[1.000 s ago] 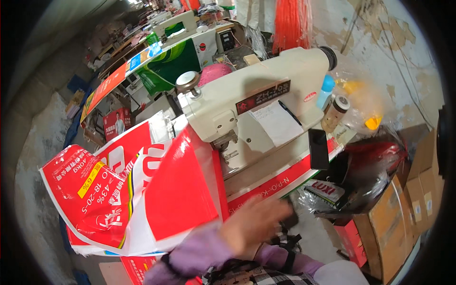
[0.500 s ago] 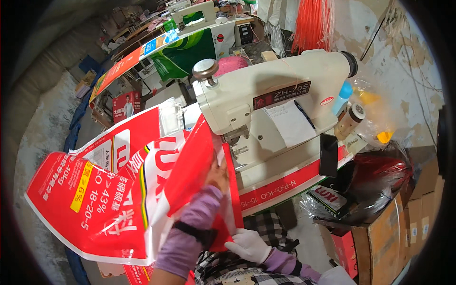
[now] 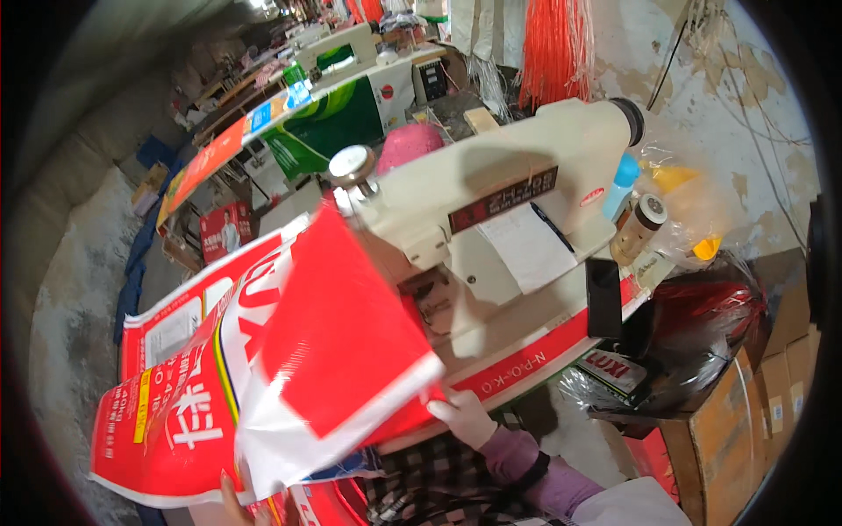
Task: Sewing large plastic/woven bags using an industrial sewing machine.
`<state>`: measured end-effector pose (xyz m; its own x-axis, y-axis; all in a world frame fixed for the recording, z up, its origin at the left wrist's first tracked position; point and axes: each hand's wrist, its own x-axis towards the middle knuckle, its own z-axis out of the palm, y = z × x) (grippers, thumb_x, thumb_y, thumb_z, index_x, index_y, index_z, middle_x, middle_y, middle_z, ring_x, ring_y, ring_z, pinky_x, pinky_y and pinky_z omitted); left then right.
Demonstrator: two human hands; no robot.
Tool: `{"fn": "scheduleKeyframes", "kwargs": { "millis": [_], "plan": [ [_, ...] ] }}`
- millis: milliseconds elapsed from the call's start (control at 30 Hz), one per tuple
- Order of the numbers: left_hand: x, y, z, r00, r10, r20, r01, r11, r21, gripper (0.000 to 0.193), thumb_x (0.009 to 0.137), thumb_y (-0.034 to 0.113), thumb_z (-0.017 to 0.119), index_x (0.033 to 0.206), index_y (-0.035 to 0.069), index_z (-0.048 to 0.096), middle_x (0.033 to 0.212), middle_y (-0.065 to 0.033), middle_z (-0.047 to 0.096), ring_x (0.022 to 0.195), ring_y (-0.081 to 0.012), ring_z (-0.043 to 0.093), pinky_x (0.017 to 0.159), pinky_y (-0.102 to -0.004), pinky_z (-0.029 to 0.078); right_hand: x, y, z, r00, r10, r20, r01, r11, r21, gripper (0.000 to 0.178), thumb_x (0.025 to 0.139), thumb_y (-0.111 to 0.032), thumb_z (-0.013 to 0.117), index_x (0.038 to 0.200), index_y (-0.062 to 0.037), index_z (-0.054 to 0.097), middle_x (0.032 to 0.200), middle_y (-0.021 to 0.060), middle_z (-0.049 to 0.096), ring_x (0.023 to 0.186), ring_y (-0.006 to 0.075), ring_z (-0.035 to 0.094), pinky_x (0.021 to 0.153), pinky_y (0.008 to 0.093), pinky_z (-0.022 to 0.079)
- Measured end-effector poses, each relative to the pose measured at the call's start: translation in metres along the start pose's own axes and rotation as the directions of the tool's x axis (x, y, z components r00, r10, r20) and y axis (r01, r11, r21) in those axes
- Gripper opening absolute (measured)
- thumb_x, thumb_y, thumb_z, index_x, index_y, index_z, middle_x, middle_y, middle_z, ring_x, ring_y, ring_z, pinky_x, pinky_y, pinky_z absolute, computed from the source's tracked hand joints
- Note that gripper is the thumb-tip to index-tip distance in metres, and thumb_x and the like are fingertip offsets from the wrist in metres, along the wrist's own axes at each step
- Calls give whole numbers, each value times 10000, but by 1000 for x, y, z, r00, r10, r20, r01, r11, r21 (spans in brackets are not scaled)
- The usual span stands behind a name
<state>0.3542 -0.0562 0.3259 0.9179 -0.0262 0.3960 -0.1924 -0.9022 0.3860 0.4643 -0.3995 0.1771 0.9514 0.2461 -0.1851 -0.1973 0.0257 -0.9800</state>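
A large red and white printed woven sack spreads left of the sewing machine, its upper edge lifted in front of the machine's head. My right hand, in a white glove, pinches the sack's right corner. At the lower edge, my bare left hand is partly cut off; its fingers close round the sack's bottom edge. Beneath lies more red printed sacking, over my lap. The raised sack hides part of the needle area.
On the machine lie a paper sheet and a pen. A black phone, a thread cone and a blue-capped bottle stand to the right. Cardboard boxes and a plastic-wrapped bundle sit at lower right.
My left hand has left the needle area and come down to the lower edge. The sack has swung away from the needle, its corner raised with my right hand. The view has shifted slightly.
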Motion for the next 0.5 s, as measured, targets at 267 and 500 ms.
{"fn": "scheduleKeyframes", "kwargs": {
  "millis": [267, 500],
  "plan": [
    [98, -128, 86, 958, 36, 284, -177, 853, 490, 397, 730, 70, 608, 1115, 165, 587, 909, -71, 626, 858, -297, 627, 655, -462, 506, 51, 12, 76, 777, -624, 85, 531, 578, -620, 432, 927, -478, 513, 951, -81, 682, 888, 172, 655, 859, 332, 638, 793, 428, 508],
    [14, -264, 5, 812, -503, -296, 559, 816, 147, 448, 759, 21, 613, 1202, 92, 608, 1176, -171, 630, 1119, -306, 595, 946, -401, 477, 40, -63, 155, 796, -222, 563, 499, 768, -402, 369, 875, -348, 610, 1105, -62, 656, 957, 185, 677, 903, 326, 647, 830, 375, 510]
  ]
}}
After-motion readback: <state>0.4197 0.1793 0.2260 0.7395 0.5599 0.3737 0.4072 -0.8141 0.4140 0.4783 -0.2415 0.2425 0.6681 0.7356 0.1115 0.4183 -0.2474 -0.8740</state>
